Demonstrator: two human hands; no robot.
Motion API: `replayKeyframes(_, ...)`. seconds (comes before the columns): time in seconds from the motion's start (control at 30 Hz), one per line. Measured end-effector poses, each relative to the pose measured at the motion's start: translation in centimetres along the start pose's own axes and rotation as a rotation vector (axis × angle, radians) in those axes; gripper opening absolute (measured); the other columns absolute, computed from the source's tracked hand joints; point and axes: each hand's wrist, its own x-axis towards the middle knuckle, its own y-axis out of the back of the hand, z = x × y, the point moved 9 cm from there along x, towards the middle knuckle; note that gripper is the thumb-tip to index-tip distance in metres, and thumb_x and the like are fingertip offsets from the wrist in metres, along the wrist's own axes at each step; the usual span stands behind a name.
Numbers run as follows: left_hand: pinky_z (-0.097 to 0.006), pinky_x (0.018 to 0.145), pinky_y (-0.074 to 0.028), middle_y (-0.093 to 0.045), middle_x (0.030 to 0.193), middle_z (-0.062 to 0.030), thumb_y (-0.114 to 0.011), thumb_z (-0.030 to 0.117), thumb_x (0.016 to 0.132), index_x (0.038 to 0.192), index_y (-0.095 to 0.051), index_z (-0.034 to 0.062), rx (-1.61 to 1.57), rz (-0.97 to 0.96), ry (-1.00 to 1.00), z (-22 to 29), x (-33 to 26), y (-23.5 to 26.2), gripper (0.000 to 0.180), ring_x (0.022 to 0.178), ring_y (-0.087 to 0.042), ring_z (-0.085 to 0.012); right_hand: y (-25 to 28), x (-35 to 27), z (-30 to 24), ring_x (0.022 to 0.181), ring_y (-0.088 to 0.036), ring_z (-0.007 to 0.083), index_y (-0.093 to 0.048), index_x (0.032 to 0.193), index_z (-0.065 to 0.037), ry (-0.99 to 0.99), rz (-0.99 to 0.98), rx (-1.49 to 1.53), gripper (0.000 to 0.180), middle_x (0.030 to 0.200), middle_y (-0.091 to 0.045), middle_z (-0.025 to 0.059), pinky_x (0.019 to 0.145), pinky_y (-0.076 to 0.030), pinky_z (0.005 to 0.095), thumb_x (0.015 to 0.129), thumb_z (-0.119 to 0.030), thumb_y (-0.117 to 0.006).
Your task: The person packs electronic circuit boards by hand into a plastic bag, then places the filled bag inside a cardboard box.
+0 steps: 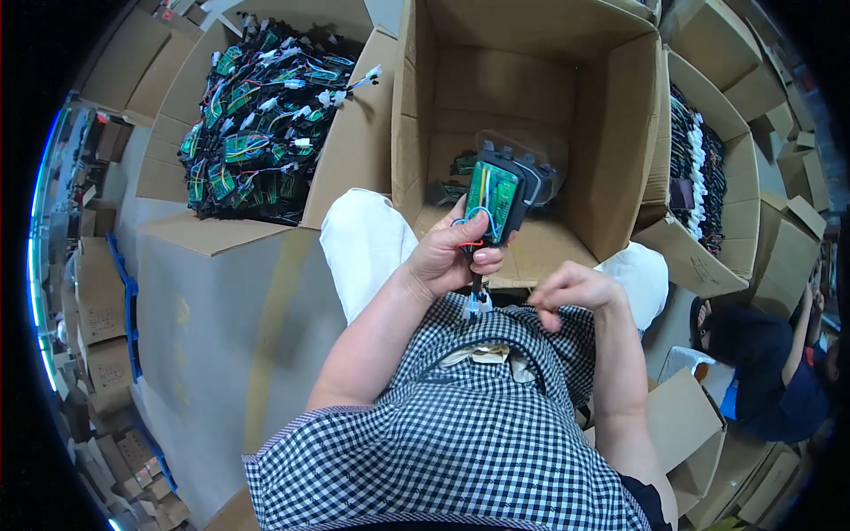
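Head view. We hold a small black housing (509, 190) with a green circuit board (490, 190) seated in its open face, raised over the large open cardboard box (425, 115) in front of our knees. Our left hand (447, 257) grips the unit from below, fingers (485, 257) closed about its lower end, where thin red and blue wires (469, 232) loop out and a lead ends in a white connector (475, 305). Our right hand (567, 290) hovers just beside that lead, fingers curled in a narrow pinch; we cannot tell whether it holds anything. We judge the unit light and stiff, the board and solder joints fragile, the wires limp: grasp the casing edges, never the board face or the wires. A second box (345, 159) at left holds many like boards.
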Motion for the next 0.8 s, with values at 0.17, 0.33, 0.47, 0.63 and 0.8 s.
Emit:
replayKeyframes(0.17,-0.022,0.054,-0.036,-0.056,0.102,-0.0135,-0.057,0.019,0.092,0.125,-0.041,0.0200,0.285,0.133,-0.042,0.3,-0.7,0.1,0.037,0.062,-0.045,-0.0099,0.6,-5.6,-9.7,0.109,-0.058,0.0280,-0.051,0.128,-0.003,1.114,0.257,0.254,0.059,0.122,-0.056,0.0231,0.096,-0.041,0.0403,0.078,-0.027,-0.070)
replayKeyframes(0.33,-0.034,0.060,-0.044,-0.054,0.096,-0.0144,-0.059,0.011,0.086,0.120,-0.046,0.0172,1.477,0.287,-0.177,2.8,-0.2,-1.5,0.037,0.069,-0.054,-0.0241,-1.9,-4.0,-15.6,0.122,-0.048,0.0242,-0.053,0.125,-0.003,0.852,0.707,-0.714,0.063,0.130,-0.051,0.0184,0.109,-0.021,0.0463,0.075,-0.036,-0.071)
replayKeyframes(0.47,-0.041,0.072,-0.047,-0.049,0.094,-0.0173,-0.062,0.006,0.079,0.113,-0.050,0.0099,2.158,0.123,-0.079,0.3,-0.2,-5.2,0.036,0.084,-0.055,-0.0371,1.8,2.4,-13.1,0.105,-0.060,0.0243,-0.058,0.115,0.000,0.250,0.717,-1.101,0.048,0.111,-0.064,0.0131,0.108,-0.024,0.0458,0.082,-0.034,-0.064)
replayKeyframes(0.63,-0.027,0.056,-0.039,-0.052,0.101,-0.0043,-0.060,0.008,0.087,0.127,-0.036,0.0144,0.597,0.201,-0.222,4.0,-3.5,-1.8,0.048,0.066,-0.047,-0.0117,7.9,-0.3,-8.7,0.114,-0.055,0.0299,-0.055,0.119,-0.004,0.746,0.502,0.176,0.049,0.127,-0.052,0.0205,0.101,-0.039,0.0402,0.086,-0.039,-0.062)
replayKeyframes(0.8,-0.022,0.057,-0.037,-0.051,0.089,-0.0023,-0.062,0.011,0.087,0.124,-0.040,0.0116,1.025,0.493,0.037,5.1,-3.9,0.6,0.043,0.068,-0.046,-0.0070,-2.2,1.3,-16.4,0.122,-0.048,0.0259,-0.047,0.131,-0.004,0.702,0.549,-0.894,0.071,0.133,-0.049,0.0139,0.106,-0.032,0.0395,0.073,-0.035,-0.075)
